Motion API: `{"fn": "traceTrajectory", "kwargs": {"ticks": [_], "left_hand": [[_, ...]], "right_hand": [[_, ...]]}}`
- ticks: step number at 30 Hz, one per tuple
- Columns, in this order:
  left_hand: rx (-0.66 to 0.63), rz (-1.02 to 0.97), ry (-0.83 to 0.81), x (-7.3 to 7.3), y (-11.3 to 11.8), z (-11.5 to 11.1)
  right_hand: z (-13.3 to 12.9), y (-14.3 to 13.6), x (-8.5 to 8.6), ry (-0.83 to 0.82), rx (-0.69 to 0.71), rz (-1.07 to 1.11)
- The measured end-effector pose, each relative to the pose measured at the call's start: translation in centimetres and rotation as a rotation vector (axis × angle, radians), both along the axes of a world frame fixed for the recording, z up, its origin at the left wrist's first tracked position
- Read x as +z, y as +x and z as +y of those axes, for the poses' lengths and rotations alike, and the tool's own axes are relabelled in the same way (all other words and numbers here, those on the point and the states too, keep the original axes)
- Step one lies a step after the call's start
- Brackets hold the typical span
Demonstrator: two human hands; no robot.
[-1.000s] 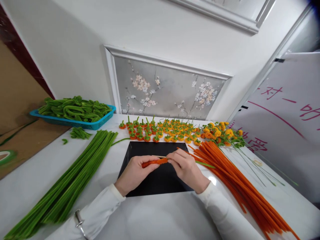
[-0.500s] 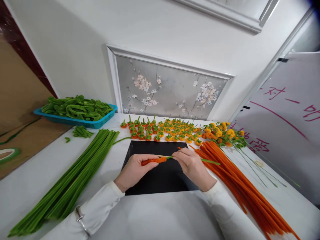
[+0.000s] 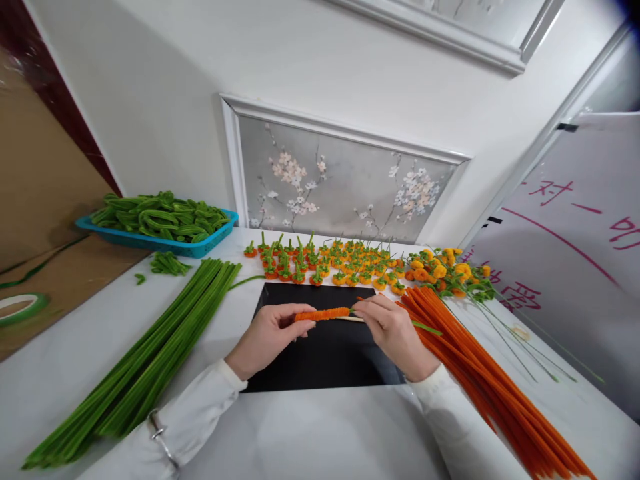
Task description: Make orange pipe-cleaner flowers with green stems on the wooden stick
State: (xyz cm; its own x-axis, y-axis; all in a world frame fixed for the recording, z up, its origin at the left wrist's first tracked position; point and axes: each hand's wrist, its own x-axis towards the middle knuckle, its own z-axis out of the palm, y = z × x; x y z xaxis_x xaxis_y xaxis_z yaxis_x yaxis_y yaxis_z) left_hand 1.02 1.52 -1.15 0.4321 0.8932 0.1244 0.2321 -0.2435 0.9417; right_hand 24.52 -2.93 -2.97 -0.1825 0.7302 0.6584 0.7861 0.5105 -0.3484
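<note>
An orange coiled fuzzy stem (image 3: 327, 314) lies level above the black mat (image 3: 320, 360). My left hand (image 3: 273, 333) pinches its left end between thumb and fingers. At its right end, my right hand (image 3: 393, 330) is closed on a green fuzzy stem (image 3: 427, 327), which sticks out past the hand to the right. A thin pale stick (image 3: 351, 319) shows just below the coil, reaching toward my right hand. Long orange fuzzy stems (image 3: 480, 360) lie close to the right of that hand.
Long green stems (image 3: 145, 360) lie at left. Behind them is a blue basket (image 3: 200, 249) of green loops. Small orange and yellow flower heads (image 3: 340, 277) stand in rows behind the mat, beside a flower bunch (image 3: 450, 270). Green tape (image 3: 35, 308) sits far left.
More of the orange coil shows between my hands, now reaching up to my right fingers. The green piece between them is mostly covered. The view has shifted slightly.
</note>
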Motion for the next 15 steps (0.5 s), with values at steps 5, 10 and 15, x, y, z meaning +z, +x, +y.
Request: {"fn": "traceTrajectory", "kwargs": {"ticks": [5, 10, 15], "left_hand": [[-0.032, -0.036, -0.018, -0.4, 0.0, 0.0], [-0.041, -0.032, -0.025, -0.4, 0.1, -0.1], [-0.029, -0.015, -0.013, -0.4, 0.3, -0.1]], "right_hand": [[-0.1, -0.2, 0.2, 0.013, -0.001, -0.022], [-0.2, -1.1, 0.5, 0.029, 0.037, -0.063], [-0.2, -1.6, 0.4, 0.026, 0.096, -0.021]]}}
